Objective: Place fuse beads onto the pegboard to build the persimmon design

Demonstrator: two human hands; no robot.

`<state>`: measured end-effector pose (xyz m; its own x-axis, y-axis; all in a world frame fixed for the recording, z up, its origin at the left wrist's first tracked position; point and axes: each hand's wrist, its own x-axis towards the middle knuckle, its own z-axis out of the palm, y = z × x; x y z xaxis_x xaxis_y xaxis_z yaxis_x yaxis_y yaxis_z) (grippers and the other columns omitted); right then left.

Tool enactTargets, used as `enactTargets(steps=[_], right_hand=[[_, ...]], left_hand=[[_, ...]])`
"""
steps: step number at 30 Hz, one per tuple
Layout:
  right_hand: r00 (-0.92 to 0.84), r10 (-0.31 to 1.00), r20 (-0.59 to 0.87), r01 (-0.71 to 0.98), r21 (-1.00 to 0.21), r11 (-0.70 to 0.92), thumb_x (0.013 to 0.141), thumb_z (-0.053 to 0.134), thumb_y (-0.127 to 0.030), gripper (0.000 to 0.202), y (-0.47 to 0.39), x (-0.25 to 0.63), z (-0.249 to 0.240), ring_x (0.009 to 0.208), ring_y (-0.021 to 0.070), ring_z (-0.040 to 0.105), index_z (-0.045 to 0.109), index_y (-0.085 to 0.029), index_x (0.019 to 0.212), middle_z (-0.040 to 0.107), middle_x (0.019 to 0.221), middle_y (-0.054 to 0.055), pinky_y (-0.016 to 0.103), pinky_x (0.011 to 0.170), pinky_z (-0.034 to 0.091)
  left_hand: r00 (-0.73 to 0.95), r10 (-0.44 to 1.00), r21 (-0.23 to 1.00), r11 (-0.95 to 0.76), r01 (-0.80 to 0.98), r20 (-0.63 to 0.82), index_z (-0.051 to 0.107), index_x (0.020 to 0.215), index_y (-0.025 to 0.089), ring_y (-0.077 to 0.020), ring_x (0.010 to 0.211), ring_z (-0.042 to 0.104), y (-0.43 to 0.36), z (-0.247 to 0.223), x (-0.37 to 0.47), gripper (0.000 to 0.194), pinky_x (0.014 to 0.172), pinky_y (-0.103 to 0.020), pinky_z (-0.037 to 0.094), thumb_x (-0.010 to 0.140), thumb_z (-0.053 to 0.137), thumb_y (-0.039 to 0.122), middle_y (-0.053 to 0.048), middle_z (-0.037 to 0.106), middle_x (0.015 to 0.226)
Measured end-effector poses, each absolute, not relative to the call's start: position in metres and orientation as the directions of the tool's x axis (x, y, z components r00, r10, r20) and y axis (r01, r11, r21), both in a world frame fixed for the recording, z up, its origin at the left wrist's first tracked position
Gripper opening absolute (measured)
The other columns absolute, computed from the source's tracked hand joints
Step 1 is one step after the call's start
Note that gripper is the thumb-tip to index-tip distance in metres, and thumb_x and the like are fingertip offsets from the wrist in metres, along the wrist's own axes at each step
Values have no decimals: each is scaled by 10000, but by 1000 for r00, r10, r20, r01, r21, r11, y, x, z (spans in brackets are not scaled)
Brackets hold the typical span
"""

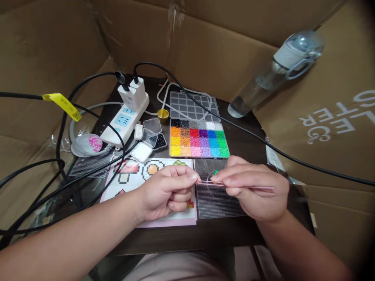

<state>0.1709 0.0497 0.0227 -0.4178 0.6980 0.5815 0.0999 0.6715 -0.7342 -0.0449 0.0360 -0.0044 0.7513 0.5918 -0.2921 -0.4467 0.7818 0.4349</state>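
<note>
Centrally held: slim pink tool (249, 187), one, apparently tweezers, raised over the near part of the tabletop (190, 240). Long axis runs left to right, nearly level across the body. Left hand (166, 191) has its grip pinched narrow on the left end, thumb against forefinger; right hand (258, 191) closes thumb and fingers along the middle, the other end running rightward beneath the palm. Both hands touch it; neither is the nearer.

Beneath the right hand: clear pegboard (216, 207), one, bearing a small group of green beads (216, 173), number hidden by the fingers. Left of it, adjoining: pattern sheet (178, 219), at least one, partly under the left hand. Just beyond the pegboard: bead case (199, 138), one, four rows of six compartments, its gridded lid (195, 105) open on the far side.

Farther left: box of black beads (159, 141), one; small white box (141, 151), one; second pegboard (90, 166), one; round dish with pink beads (95, 143), one; power strip (125, 123), one, carrying white chargers (131, 95), two. Far right: water bottle (258, 86), one, tilted in view. Beads throughout: too small to count.
</note>
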Motion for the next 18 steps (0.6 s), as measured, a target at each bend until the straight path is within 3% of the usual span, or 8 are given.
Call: enactTargets(steps=[9,18], right_hand=[[-225,825,518,25,-844,536,850,716,-292,106,49,169,13,698,213,730,773,-302,939,788,824,43,375,676,540],[-252,830,497,-45,-863,503,836,725,-239,129,52,166,11,699,206,723,786,-294,936,790,836,32,361,675,535]], left_hand=[[715,616,404,777,-482,-332,635,803,144,-28,428,125,35,-5,-44,179,384,-113,203,819,770,260,103,250,517],[738,625,396,763,-510,-253,679,830,151,-34,427,118,36,-6,-43,111,394,-109,227,885,706,244,105,237,500]])
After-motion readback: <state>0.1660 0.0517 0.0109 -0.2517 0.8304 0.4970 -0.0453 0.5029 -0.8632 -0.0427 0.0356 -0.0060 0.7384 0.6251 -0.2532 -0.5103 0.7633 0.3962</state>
